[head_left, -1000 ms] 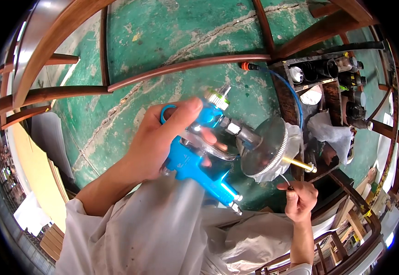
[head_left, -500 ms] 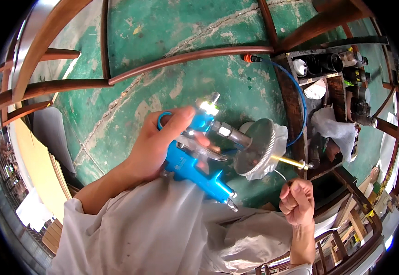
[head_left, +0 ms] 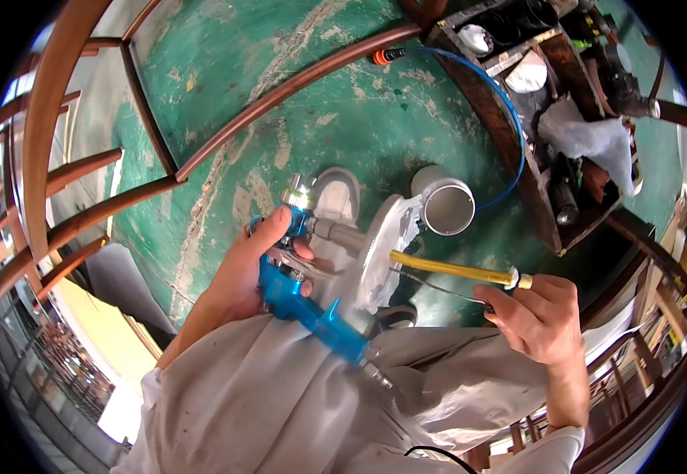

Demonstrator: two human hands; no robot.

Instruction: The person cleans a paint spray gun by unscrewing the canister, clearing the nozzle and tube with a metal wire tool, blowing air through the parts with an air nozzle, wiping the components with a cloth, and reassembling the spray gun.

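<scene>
My left hand (head_left: 242,272) grips a blue spray gun (head_left: 305,304) by its body, the blue handle pointing down toward my lap. A round metal lid (head_left: 381,251), whitish inside, sits on the gun's neck and faces right. My right hand (head_left: 539,316) holds a thin yellow-handled brush (head_left: 450,268) whose tip reaches the inside of the lid. An open metal paint cup (head_left: 446,205) stands on the green floor just beyond the lid. My grey shoe (head_left: 337,196) shows behind the gun.
A dark wooden crate (head_left: 553,95) with cans, bottles and a crumpled rag stands at the upper right, a blue hose (head_left: 509,110) curving past it. Brown wooden chair frames (head_left: 82,189) arc across the left and top. Worn green floor (head_left: 225,95) lies between.
My right hand has risen from beside my lap and brought the yellow brush to the lid. The gun has tilted, turning the lid toward the right. The view has shifted, and the cup now shows.
</scene>
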